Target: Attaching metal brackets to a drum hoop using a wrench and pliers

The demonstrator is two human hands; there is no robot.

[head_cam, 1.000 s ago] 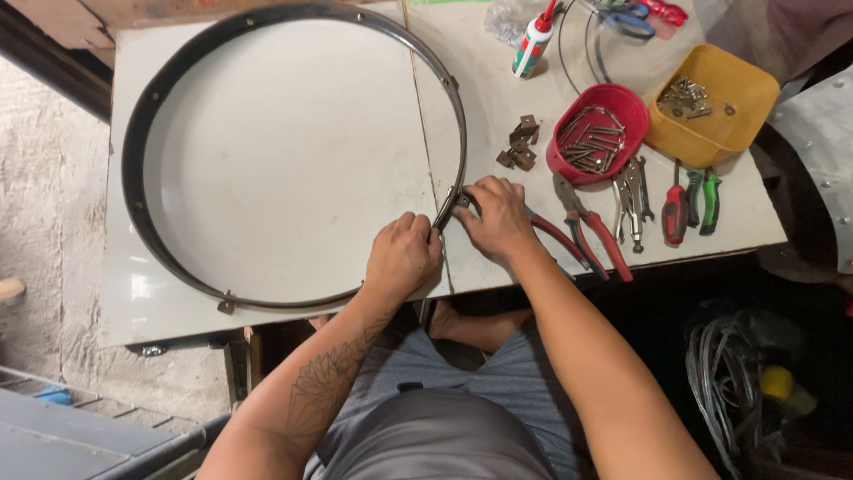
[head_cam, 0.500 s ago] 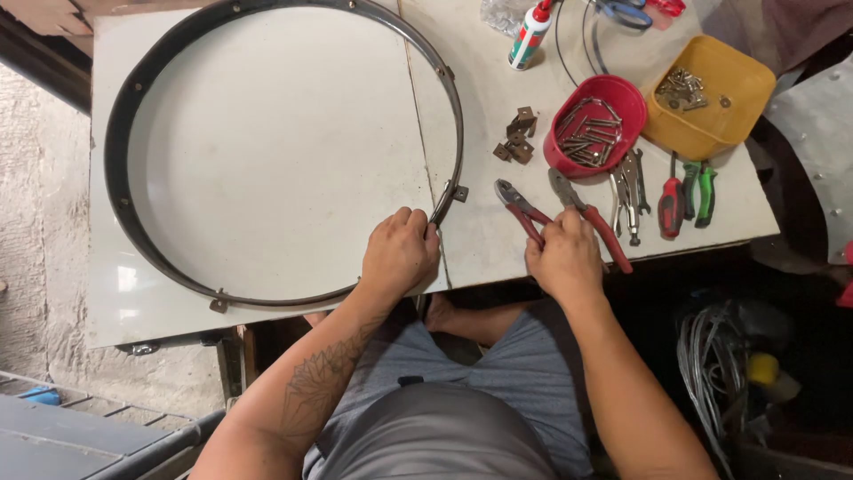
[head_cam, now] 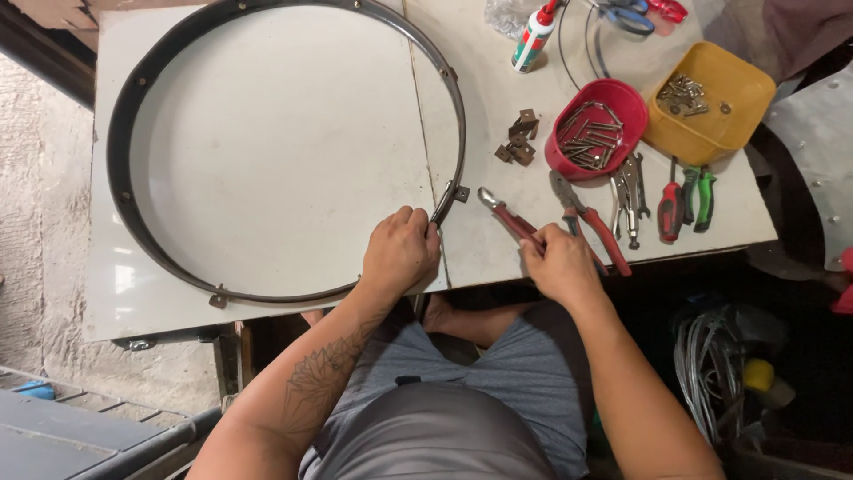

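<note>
A large dark metal hoop (head_cam: 133,98) lies flat on the white table (head_cam: 267,142). My left hand (head_cam: 402,251) grips the hoop's near right rim, close to a small bracket (head_cam: 460,193). To its right, my right hand (head_cam: 560,260) closes on the handles of red-handled pliers (head_cam: 506,216) whose jaws point up and left on the table. A second pair of red-handled locking pliers (head_cam: 582,213) lies just beside that hand.
A red bowl of screws (head_cam: 593,127), a yellow tray of small hardware (head_cam: 709,102), loose brackets (head_cam: 520,138), bare steel pliers (head_cam: 629,191), red and green screwdrivers (head_cam: 686,197) and a glue bottle (head_cam: 535,36) crowd the table's right side. Cables (head_cam: 711,364) lie on the floor.
My right hand left the hoop's rim, moved right and down, and took hold of the red-handled pliers. My left hand stayed on the rim.
</note>
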